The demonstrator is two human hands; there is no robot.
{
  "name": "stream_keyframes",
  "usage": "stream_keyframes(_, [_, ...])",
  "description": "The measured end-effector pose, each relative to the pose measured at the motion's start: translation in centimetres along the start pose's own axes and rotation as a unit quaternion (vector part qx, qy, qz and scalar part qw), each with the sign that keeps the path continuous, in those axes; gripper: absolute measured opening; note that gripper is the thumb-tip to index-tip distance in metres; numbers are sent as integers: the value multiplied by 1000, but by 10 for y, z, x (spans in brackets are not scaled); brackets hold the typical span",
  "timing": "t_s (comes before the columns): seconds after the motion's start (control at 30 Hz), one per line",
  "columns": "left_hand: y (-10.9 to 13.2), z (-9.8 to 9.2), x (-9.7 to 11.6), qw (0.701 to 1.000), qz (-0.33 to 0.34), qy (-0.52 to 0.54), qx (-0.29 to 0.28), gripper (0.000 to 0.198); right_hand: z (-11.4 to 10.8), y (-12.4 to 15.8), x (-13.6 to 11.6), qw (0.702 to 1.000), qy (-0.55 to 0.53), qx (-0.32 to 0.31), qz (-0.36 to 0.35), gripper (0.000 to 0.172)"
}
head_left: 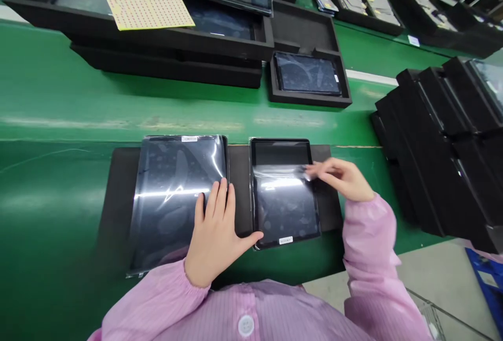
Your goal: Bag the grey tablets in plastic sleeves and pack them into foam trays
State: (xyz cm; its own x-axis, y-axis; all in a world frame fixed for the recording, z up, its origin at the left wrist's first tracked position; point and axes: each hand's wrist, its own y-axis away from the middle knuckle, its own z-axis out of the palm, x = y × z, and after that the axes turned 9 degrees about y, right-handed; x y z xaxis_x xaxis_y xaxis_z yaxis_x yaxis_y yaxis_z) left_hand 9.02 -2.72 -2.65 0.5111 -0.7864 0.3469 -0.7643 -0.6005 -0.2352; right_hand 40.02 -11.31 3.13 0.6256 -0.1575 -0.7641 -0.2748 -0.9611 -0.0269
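Two dark glass panels lie side by side on a black mat [239,173]. My left hand [216,226] rests with spread fingers on the lower right of the larger left panel [168,173], and its thumb reaches the edge of the smaller right panel [288,215]. Clear film covers the larger panel. At the smaller panel's right edge, my right hand [338,176] pinches a clear film [281,171], which is folded back from the panel's top part; the fingertips are blurred. A white label [286,240] sits at the panel's bottom edge.
Black foam trays [188,68] with panels and a yellow dotted sheet [149,11] stand at the back left. A smaller tray [310,101] holds another panel. Stacked black trays [440,152] rise at the right. More boxes of parts [361,11] line the back.
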Motion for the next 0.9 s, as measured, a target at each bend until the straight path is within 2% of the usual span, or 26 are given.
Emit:
stream_keyframes(0.07, [1, 1, -1, 1000, 5, -2, -7, 97, -22, 12, -3, 999, -43, 1, 1, 48])
stream_keyframes(0.17, [1, 0, -1, 1000, 9, -4, -12, 94, -47, 15, -6, 991, -135, 9, 8, 44])
stream_keyframes(0.3, [0, -2, -1, 1000, 5, -12, -20, 92, -53, -7, -26, 983, -179, -8, 23, 24])
stream_keyframes(0.37, [1, -1, -2, 1000, 3, -2, -28, 94, -44, -24, -49, 977, -204, -46, 38, 14])
stream_keyframes(0.47, [3, -1, -4, 999, -4, 33, -35, 98, -19, -53, -90, 951, -248, -174, 62, 6])
stream_keyframes(0.53, [4, -1, -6, 998, -8, 55, -32, 100, 5, -75, -112, 932, -274, -232, 52, 16])
stream_keyframes(0.6, [4, -1, -8, 997, -9, 73, -26, 101, 29, -99, -124, 916, -311, -250, 44, 25])
stream_keyframes(0.67, [3, -1, -8, 996, -10, 87, -28, 104, 49, -121, -125, 898, -339, -269, 79, 27])
stream_keyframes(0.73, [3, -2, -9, 995, -12, 92, -40, 107, 62, -137, -117, 898, -326, -259, 142, 32])
stream_keyframes(0.83, [3, -3, -9, 995, -7, 92, -47, 113, 67, -146, -92, 899, -296, -212, 243, 34])
stream_keyframes(0.9, [4, -3, -9, 995, -2, 89, -44, 118, 63, -144, -70, 891, -297, -191, 285, 31])
